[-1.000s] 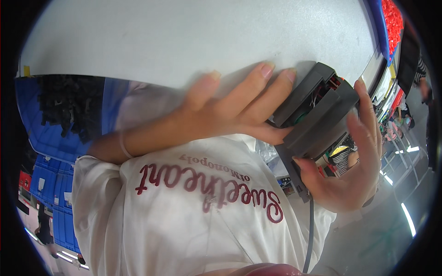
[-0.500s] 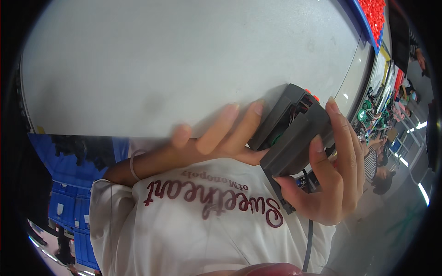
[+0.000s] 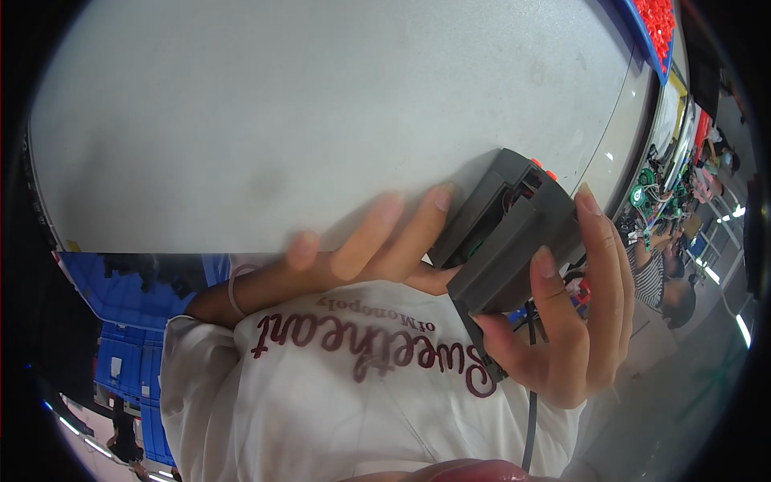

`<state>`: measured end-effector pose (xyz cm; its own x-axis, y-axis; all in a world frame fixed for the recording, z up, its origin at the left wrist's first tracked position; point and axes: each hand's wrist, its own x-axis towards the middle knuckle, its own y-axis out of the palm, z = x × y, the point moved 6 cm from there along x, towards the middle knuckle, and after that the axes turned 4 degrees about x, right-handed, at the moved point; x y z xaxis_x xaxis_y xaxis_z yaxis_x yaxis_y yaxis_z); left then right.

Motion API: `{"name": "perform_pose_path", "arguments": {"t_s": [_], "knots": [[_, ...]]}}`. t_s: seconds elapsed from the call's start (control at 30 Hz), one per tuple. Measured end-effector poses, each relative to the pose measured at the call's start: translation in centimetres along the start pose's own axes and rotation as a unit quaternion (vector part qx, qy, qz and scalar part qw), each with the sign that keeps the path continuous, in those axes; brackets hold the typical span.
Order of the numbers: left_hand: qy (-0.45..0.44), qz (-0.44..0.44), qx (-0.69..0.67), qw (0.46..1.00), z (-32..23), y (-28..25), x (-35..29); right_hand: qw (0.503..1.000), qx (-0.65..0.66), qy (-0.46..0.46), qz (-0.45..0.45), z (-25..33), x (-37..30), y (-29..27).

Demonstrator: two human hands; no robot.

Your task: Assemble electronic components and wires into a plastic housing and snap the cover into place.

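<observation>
Both of my hands are closing around a dark grey plastic housing (image 3: 514,233), which I am holding up close in front of my chest, above the near edge of the grey table (image 3: 321,104). My right hand (image 3: 578,321) is gripping it from the right side: the thumb is pressing against the lower grey face, and the fingers (image 3: 598,241) are wrapping over the far right edge, so this hand is clamped firmly on the housing. My left hand (image 3: 361,249) is coming in from the left with its fingers stretched out almost straight, and the fingertips are resting against the left face of the housing, supporting it rather than curling around it. A thin band is sitting on that wrist.

The housing is tilting, with its open top end pointing up and away from me; red and green parts are showing inside the opening, and small orange buttons are sitting at the top edge. A dark cable (image 3: 530,402) is hanging down from below it, past my right palm and over my white shirt (image 3: 321,402) with dark red lettering.

At the top right a blue tray (image 3: 634,32) of red pieces is sitting on the table. Blue crates (image 3: 128,353) are standing at the lower left, beyond the table's edge.
</observation>
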<state>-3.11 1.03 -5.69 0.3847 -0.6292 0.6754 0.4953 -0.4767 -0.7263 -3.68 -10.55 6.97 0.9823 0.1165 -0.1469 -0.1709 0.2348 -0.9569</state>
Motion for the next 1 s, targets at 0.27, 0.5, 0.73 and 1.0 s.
{"name": "perform_pose_path", "arguments": {"t_s": [0.27, 0.5, 0.73, 1.0], "knots": [[0.016, -0.01, 0.019, 1.0, 0.2, 0.1, 0.5, 1.0, 0.021, 0.011, 0.009, -0.4, -0.3, -0.2], [0.005, 0.01, 0.014, 1.0, -0.2, 0.0, 0.3, 0.999, 0.051, 0.01, 0.015, -1.1, -0.4, 0.2], [0.012, 0.011, -0.03, 0.999, -0.1, -0.1, 0.3, 0.998, 0.065, -0.015, -0.022, -1.1, -0.5, 0.4], [-0.109, -0.056, -0.044, 0.991, -0.8, 0.6, -0.2, 0.993, 0.107, -0.05, -0.025, -1.7, -0.7, 1.2]]}}
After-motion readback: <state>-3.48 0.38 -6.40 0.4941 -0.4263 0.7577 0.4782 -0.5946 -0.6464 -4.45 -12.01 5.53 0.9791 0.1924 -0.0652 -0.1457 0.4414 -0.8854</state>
